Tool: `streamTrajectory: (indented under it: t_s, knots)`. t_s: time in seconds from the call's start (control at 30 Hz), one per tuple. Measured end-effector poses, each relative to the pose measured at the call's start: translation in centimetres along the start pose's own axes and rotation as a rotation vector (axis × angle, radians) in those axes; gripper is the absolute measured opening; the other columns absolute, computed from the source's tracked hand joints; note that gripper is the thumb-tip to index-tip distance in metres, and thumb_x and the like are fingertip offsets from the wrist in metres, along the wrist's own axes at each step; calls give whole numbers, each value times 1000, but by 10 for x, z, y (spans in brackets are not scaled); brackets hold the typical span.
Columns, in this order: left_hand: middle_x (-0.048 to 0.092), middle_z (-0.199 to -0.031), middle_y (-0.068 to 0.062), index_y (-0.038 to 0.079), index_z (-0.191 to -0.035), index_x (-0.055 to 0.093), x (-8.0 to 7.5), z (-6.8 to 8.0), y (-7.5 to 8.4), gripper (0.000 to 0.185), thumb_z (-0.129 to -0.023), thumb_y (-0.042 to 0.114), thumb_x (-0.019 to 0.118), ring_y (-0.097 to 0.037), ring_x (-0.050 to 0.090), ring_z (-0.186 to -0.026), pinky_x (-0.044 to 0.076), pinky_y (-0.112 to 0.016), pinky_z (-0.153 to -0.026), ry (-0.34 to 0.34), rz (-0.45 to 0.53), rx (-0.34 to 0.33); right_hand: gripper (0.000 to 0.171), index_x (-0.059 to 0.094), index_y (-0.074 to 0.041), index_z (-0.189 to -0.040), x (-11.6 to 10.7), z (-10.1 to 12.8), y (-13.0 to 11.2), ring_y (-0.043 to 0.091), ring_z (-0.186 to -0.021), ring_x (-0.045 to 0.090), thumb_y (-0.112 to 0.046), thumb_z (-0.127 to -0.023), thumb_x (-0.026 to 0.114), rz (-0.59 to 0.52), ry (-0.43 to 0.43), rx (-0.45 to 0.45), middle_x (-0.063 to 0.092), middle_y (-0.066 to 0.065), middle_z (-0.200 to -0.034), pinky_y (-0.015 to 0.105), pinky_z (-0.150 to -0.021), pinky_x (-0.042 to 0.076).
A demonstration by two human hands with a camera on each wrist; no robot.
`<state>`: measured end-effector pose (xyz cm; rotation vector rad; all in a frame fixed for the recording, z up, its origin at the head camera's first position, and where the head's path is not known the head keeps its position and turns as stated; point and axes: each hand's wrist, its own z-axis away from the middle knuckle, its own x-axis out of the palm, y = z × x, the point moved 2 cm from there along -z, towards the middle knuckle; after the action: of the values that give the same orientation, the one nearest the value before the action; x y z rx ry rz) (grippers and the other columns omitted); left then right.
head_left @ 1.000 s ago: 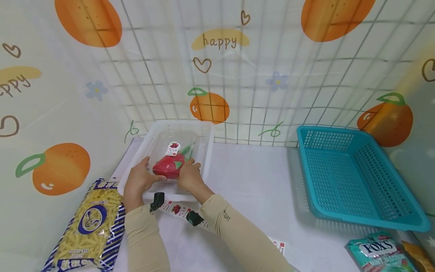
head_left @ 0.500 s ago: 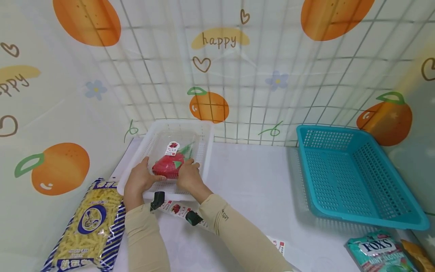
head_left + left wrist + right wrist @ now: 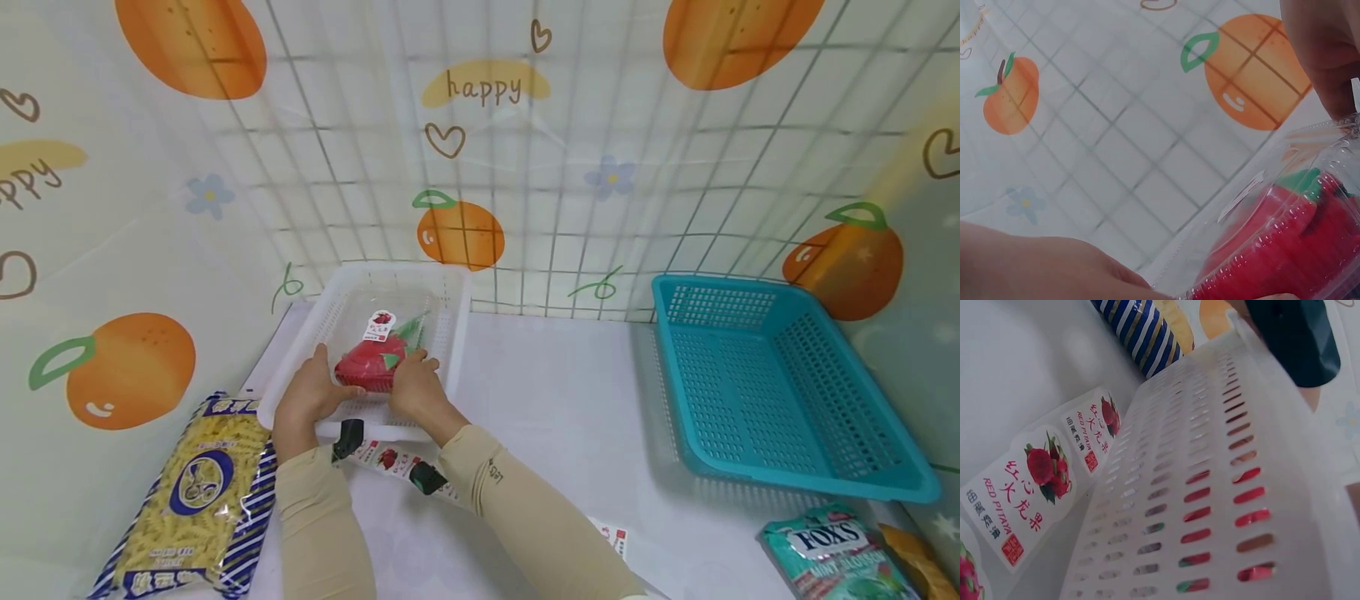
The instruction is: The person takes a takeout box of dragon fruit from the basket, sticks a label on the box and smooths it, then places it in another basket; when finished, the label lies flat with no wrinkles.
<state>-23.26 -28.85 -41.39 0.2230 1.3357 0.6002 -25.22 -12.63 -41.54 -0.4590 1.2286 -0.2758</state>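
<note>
A clear plastic clamshell box (image 3: 375, 354) with a red dragon fruit and a small label on its lid sits inside the white perforated basket (image 3: 459, 317) at the back left. My left hand (image 3: 328, 390) grips the box's left side and my right hand (image 3: 411, 373) grips its right side, both reaching over the basket's front rim. In the left wrist view the clamshell (image 3: 1285, 244) fills the lower right, with the red fruit behind its ribbed wall. The right wrist view shows only the basket wall (image 3: 1210, 506) from outside, with red showing through its slots.
A teal basket (image 3: 780, 392) stands on the right. A pasta bag (image 3: 195, 500) lies at the front left and a FOX'S candy bag (image 3: 832, 550) at the front right. A strip of dragon fruit stickers (image 3: 390, 460) lies under my forearms. A printed backdrop closes off the back and sides.
</note>
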Motion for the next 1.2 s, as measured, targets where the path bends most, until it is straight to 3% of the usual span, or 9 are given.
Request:
streamTrajectory:
  t_s: [0.73, 0.87, 1.03, 1.2]
  knots:
    - [14, -158, -45, -14, -156, -7, 0, 0, 2, 109, -93, 25, 73, -59, 21, -146, 25, -68, -119, -41, -25, -9, 86, 28, 10, -154, 0, -2, -1, 23, -95, 67, -21, -89, 74, 16, 8, 5, 54, 26, -137, 34, -84, 61]
    - [14, -158, -45, -14, -156, -6, -1, 2, 2, 108, -93, 23, 73, -59, 22, -146, 26, -68, -118, -40, -32, -8, 87, 26, 11, -155, -1, -1, 0, 24, -97, 69, -21, -89, 74, 48, 7, -21, 50, 28, -144, 33, -85, 61]
    - [14, -158, -45, -15, -156, -4, -4, 9, 6, 107, -92, 24, 73, -59, 21, -146, 24, -68, -119, -30, -36, 15, 79, 33, 13, -152, -9, 7, -1, 32, -116, 67, -20, -91, 70, 139, 61, -117, 39, 31, -156, 32, -89, 60]
    - [17, -159, -42, -10, -159, 8, -14, 22, 18, 98, -96, 33, 69, -59, 22, -146, 26, -70, -117, 47, -52, 97, 81, 27, 11, -156, -27, 19, 2, 35, -132, 58, -24, -95, 69, 42, 92, -146, 31, 31, -160, 37, -106, 53]
